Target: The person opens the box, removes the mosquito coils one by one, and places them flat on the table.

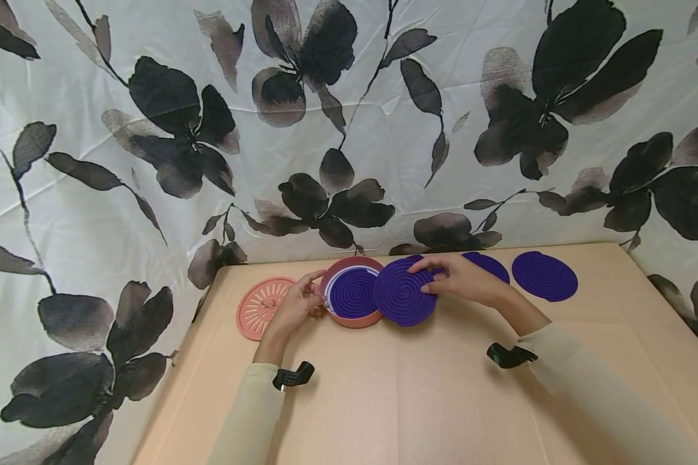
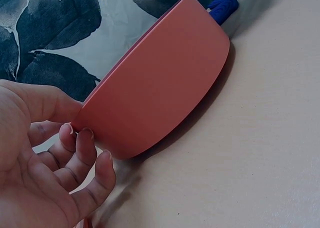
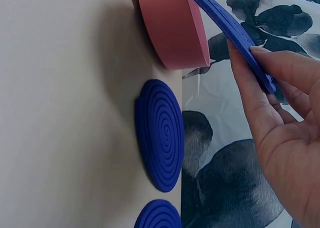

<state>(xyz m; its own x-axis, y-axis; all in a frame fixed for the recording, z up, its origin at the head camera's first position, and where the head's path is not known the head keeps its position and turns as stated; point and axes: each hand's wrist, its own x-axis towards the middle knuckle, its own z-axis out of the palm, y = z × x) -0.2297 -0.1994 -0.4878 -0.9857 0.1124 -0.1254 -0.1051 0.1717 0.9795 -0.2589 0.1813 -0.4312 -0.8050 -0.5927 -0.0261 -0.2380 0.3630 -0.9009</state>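
Note:
My right hand [image 1: 456, 276] pinches a purple spiral mosquito coil [image 1: 404, 294] at its edge, thumb on one face and fingers on the other. The coil is tilted and overlaps the right rim of a round pink container [image 1: 351, 323] in the head view. Inside the container lies another purple coil [image 1: 353, 294], with a white ring showing around it. At the container's left side, my left hand [image 1: 295, 307] holds the rim. The left wrist view shows its curled fingertips [image 2: 86, 138] against the pink wall [image 2: 160, 83].
A pink slotted lid [image 1: 256, 310] lies left of the container, partly behind the left hand. Two more purple coils lie to the right, one [image 1: 488, 266] partly behind the right hand and one [image 1: 544, 276] farther right. Floral cloth [image 1: 384, 161] hangs behind the table [image 1: 419, 400].

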